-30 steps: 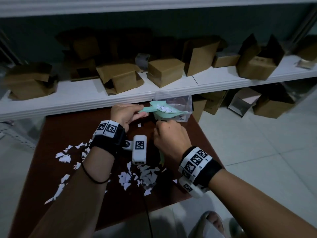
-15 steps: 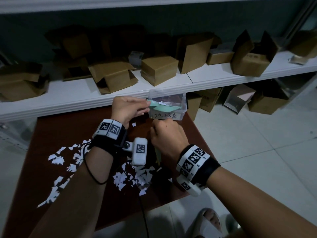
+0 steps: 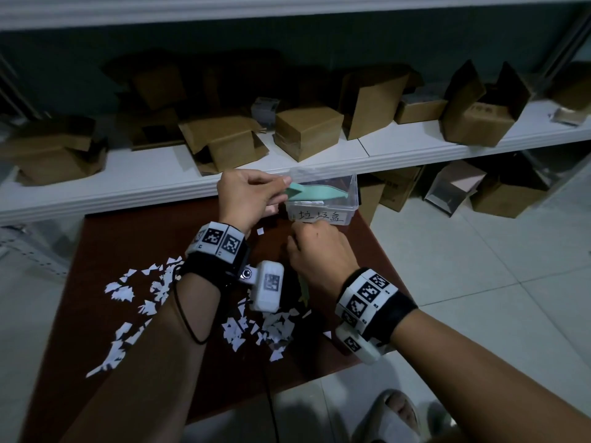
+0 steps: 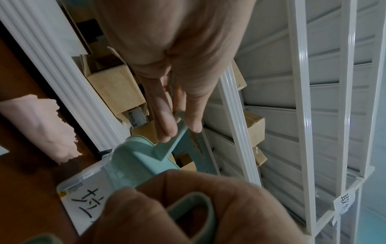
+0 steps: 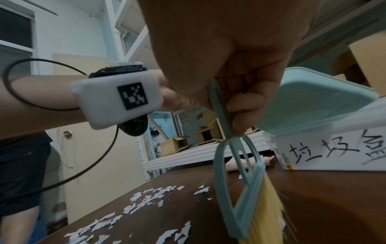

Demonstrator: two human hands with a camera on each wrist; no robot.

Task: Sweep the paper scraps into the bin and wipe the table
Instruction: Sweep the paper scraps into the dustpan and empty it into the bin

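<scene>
Tipping over the clear plastic bin [image 3: 323, 215], the smooth mint-green dustpan [image 3: 315, 196] sits upended with its flat scoop inside the bin's rim, and my left hand [image 3: 244, 199] pinches its thin handle between thumb and fingertips. My right hand [image 3: 319, 251] has its grip curled round the slim green handle of the brush [image 5: 240, 189], whose open loop frame and stiff yellow bristles hang down just above the dark wooden bench [image 3: 128, 244]. The bin is a boxy, translucent tub with a white hand-lettered label, standing at the bench's far edge. Jagged white paper scraps [image 3: 256, 330] lie scattered on the bench near my wrists, more of them off to the left. Compared with a second ago, the dustpan has rolled from level, with scraps visible in it, to tilted into the bin, and the brush hand has barely shifted.
</scene>
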